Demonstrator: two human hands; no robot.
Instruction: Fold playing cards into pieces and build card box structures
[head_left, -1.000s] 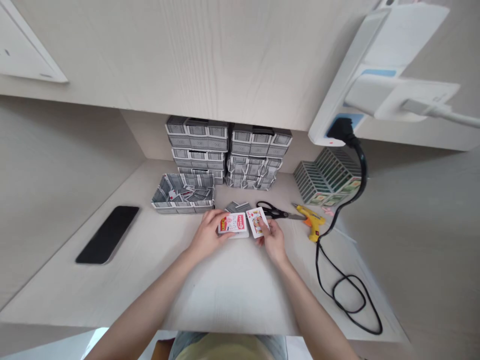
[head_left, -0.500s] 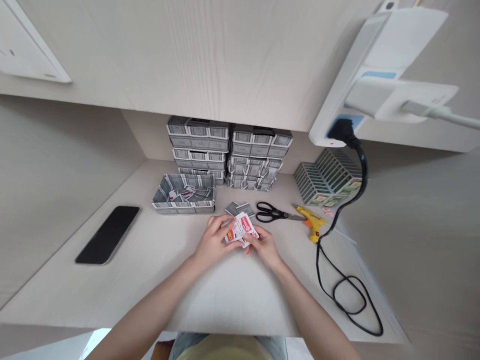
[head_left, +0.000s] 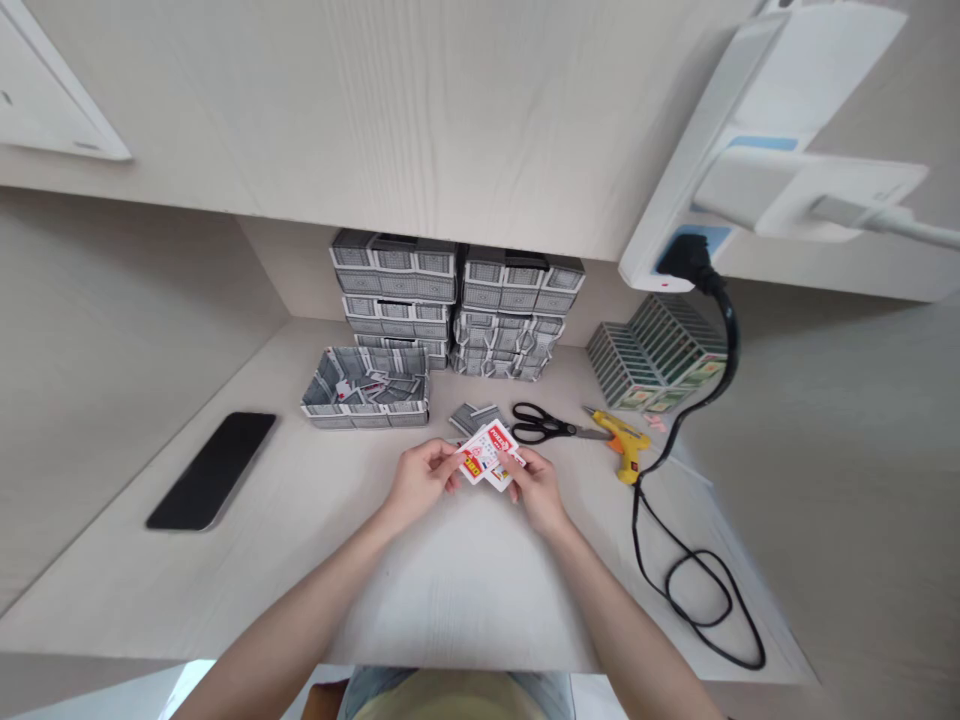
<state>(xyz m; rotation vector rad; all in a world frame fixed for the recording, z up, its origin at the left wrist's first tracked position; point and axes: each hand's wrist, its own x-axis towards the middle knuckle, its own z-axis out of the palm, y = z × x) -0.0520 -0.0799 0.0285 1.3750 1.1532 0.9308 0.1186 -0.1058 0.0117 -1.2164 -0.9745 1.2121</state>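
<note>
Between my hands, above the desk, are red-and-white playing cards (head_left: 486,452), at least two of them overlapping, the front one printed with red lettering. My left hand (head_left: 421,480) pinches their left edge between thumb and fingers. On the opposite side my right hand (head_left: 534,488) grips them, its thumb lying across the face. Just beyond my fingers, several grey-backed cards (head_left: 472,416) lie on the desk. Black-handled scissors (head_left: 541,424) rest to the right of those, blades pointing right.
An open box made of cards (head_left: 366,408) holds loose cards. Behind it stand two stacks of card boxes (head_left: 396,285). At left lies a black phone (head_left: 214,470). A yellow glue gun (head_left: 624,446) trails a black cable (head_left: 686,560) on the right, near green-striped card pieces (head_left: 649,355).
The cards have turned in my hands, so the front one shows more of its face. My left fingers have drawn back to its left edge.
</note>
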